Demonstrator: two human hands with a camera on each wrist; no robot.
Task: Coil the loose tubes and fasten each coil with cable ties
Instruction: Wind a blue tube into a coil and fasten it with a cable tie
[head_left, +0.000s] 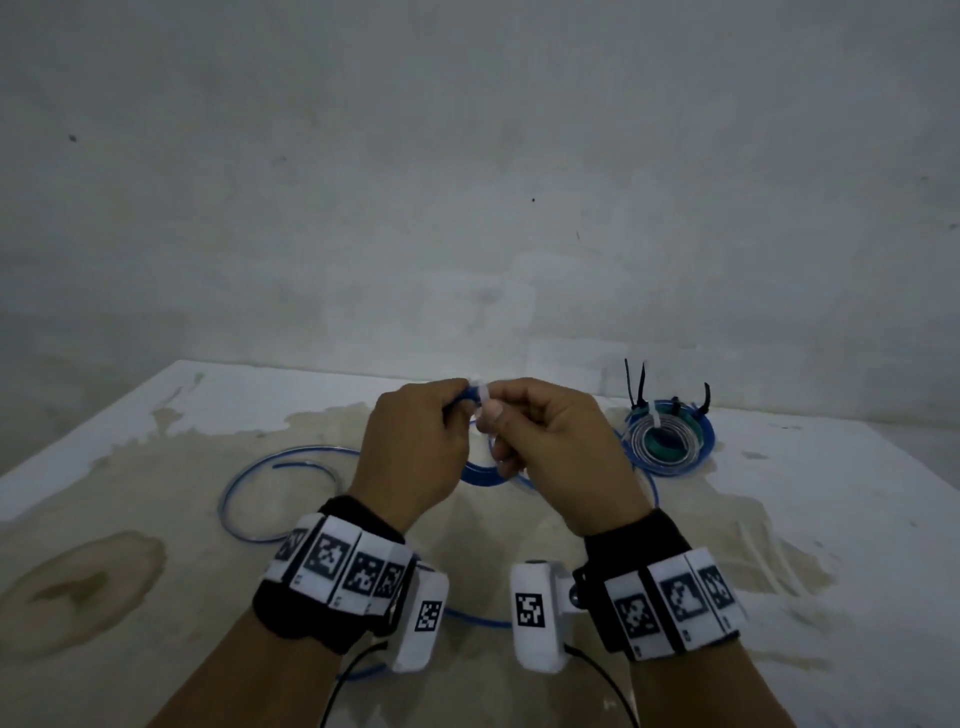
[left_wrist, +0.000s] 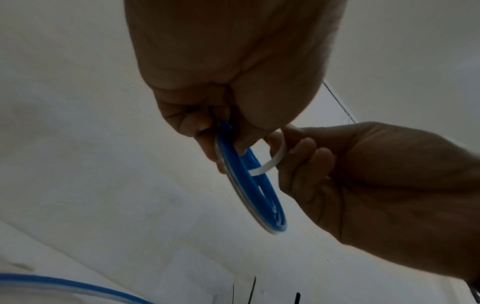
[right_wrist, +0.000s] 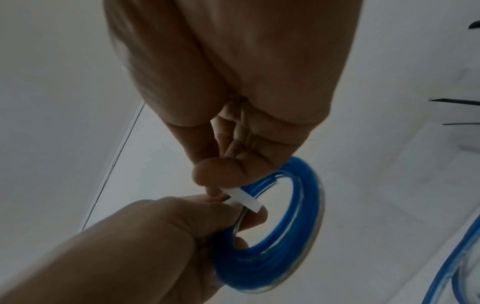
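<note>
My left hand grips the top of a small blue tube coil that I hold up over the table. In the left wrist view the blue tube coil hangs edge-on from the left hand. My right hand pinches a white cable tie looped through the coil. The right wrist view shows the white cable tie crossing the coil just under the right hand and beside the left hand. The white cable tie arcs from the coil to the right hand.
A stack of finished coils, tied with black and white ties that stick up, sits at the right back of the table. A loose blue tube loops across the stained tabletop to my left and under my wrists. A grey wall stands behind.
</note>
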